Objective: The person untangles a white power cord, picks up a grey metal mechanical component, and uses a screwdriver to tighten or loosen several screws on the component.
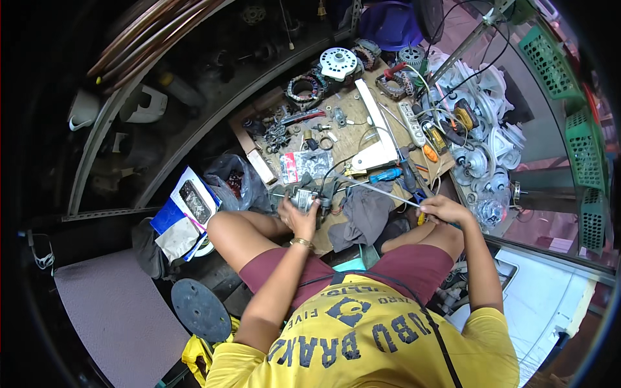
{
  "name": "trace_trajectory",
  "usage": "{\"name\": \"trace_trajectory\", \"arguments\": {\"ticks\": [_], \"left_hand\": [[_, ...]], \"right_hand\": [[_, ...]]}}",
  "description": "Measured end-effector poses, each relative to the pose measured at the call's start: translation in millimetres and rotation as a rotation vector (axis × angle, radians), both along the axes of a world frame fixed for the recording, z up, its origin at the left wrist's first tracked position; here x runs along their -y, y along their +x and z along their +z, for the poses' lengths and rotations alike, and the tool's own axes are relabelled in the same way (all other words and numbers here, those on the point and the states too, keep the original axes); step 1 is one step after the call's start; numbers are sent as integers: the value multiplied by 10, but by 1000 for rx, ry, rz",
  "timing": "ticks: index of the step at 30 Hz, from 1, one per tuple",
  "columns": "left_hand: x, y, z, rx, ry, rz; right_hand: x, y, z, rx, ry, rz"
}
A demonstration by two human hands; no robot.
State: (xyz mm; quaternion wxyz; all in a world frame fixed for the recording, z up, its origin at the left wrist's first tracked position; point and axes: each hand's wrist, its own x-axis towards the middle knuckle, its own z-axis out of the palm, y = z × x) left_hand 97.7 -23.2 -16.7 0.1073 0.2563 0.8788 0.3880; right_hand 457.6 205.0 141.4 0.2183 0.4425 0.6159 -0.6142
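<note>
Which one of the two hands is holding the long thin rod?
The right hand, to the right of the grey cloth, grips the rod at one end; the left hand, left of the cloth, holds a silver metal part instead.

I count two hands, one left hand (301,220) and one right hand (446,211), one silvery motor (302,200) and one long thin rod (387,192). Three green baskets (586,149) at the right; on the far side one purple basin (391,24), one white slotted disc (337,63). Near left, one round grey plate (199,309).
</note>
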Motion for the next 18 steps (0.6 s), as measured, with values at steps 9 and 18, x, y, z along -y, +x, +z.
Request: {"name": "trace_trajectory", "arguments": {"ticks": [9, 18], "left_hand": [[-790, -120, -525, 1201, 321, 1038], [-704, 202, -138, 1015, 141, 1074]], "right_hand": [[1018, -1357, -1387, -390, 586, -478], [1379, -2069, -1742, -385, 951, -435]]}}
